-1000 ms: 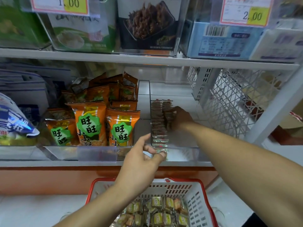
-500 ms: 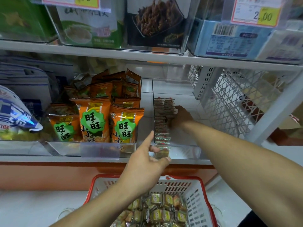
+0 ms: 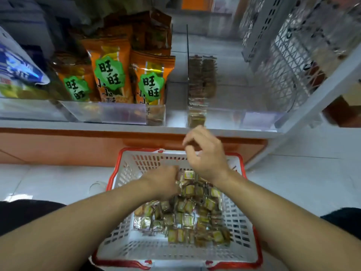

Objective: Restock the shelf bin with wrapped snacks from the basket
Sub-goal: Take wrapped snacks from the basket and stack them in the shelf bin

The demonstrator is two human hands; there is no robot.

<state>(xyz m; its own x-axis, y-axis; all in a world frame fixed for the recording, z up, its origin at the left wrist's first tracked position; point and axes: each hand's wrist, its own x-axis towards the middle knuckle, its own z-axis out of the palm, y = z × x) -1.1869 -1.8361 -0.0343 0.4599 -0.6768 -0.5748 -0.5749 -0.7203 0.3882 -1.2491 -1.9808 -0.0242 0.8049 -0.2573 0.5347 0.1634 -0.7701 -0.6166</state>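
A white basket with a red rim (image 3: 136,165) stands on the floor below the shelf, holding several small wrapped snacks (image 3: 187,218). My left hand (image 3: 164,182) is down in the pile at its far side, fingers curled into the snacks. Above the basket's far rim hovers my right hand (image 3: 205,153), fingers loosely curled and holding nothing. The clear shelf bin (image 3: 234,118) sits above on the shelf. A row of the same snacks (image 3: 201,75) lines its left side, and the rest of its floor is bare.
Orange snack bags (image 3: 109,69) fill the clear bin to the left, with a blue bag (image 3: 17,69) further left. A white wire mesh divider (image 3: 283,65) stands right of the shelf bin. The grey shelf edge (image 3: 78,126) overhangs an orange base; pale floor tiles surround the basket.
Both hands left the shelf bin and dropped to the basket. My left hand let go of its snack at the bin's front and went into the pile. The view tilted downward.
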